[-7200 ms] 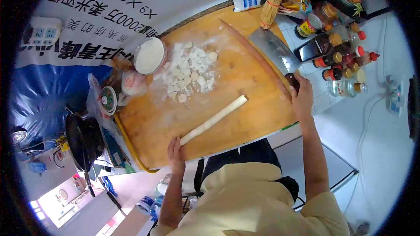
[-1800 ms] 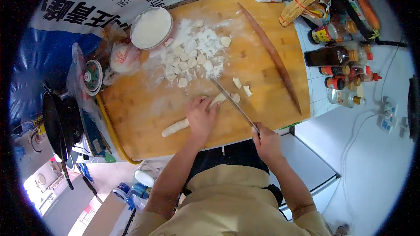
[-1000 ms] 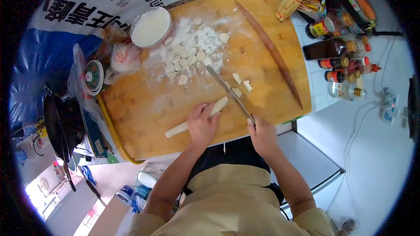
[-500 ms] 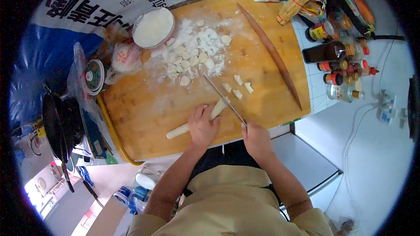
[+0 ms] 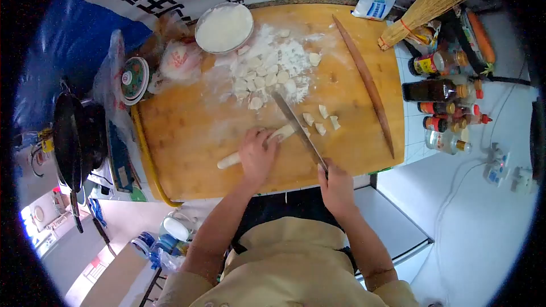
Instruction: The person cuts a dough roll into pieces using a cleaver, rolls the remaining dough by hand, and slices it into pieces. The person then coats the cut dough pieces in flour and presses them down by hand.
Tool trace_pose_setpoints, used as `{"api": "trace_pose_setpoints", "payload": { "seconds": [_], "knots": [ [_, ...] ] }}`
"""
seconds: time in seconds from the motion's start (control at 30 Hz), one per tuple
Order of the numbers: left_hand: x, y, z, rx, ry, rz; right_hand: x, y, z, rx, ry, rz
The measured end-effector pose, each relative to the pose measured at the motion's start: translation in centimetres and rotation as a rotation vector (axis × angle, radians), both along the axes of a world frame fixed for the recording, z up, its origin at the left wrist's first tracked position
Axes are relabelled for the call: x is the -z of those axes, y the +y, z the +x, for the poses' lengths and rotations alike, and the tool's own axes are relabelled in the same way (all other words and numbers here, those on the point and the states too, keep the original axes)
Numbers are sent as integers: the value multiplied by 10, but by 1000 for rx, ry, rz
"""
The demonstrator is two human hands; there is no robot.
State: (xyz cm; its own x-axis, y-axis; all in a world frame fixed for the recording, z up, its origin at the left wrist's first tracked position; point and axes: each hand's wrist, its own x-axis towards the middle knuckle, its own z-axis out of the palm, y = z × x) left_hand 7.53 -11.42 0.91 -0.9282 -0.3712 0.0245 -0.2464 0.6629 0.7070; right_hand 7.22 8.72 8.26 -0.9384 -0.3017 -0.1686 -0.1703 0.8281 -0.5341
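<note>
A long roll of dough (image 5: 229,161) lies across the wooden board (image 5: 187,113). My left hand (image 5: 257,153) is closed over its middle, fingers curled around it. In my right hand (image 5: 336,189) is the handle of a knife (image 5: 297,125), whose broad blade crosses the right end of the roll. Whether the blade has gone into the dough cannot be made out. Several small cut dough pieces (image 5: 321,129) sit right of the blade. Beyond the tip, several floured dough pieces (image 5: 260,82) rest in scattered white flour (image 5: 293,51).
A long tapered rolling pin (image 5: 367,79) lies on the board's right side. A bowl of flour (image 5: 224,28) and a lidded pot (image 5: 135,79) stand at the left. Sauce bottles (image 5: 432,91), a straw brush (image 5: 435,5) and a white packet (image 5: 376,0) line the right and back.
The view has shifted slightly. The knife's blade has tilted so more of its flat side shows, and it still crosses the roll's right end. My left hand stays on the dough.
</note>
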Motion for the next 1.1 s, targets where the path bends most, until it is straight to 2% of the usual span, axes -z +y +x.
{"api": "trace_pose_setpoints", "payload": {
  "seconds": [0.03,0.1,0.27,0.33,0.47,0.6,0.7,0.9,1.1],
  "knots": [
    [3,0,-1,-9,33,-5,-3,-1,0,-3,3,3],
    [5,-2,-1,-9,37,-3,-7,-4,1,12,-153,68],
    [2,-2,0,1,33,23,5,-4,4,-17,-98,98],
    [-1,1,4,11,30,-72,9,-5,5,-23,-61,100],
    [-8,3,17,103,18,-146,15,-21,-2,-9,-188,165],
    [-14,5,33,112,21,-76,19,-21,-1,66,-232,161],
    [-14,6,35,90,9,-87,21,-7,3,92,-214,71],
    [-6,7,38,76,-6,-84,-16,7,24,-7,-234,77],
    [-7,7,37,63,6,-79,-4,16,33,-43,-155,79]
  ]
}}
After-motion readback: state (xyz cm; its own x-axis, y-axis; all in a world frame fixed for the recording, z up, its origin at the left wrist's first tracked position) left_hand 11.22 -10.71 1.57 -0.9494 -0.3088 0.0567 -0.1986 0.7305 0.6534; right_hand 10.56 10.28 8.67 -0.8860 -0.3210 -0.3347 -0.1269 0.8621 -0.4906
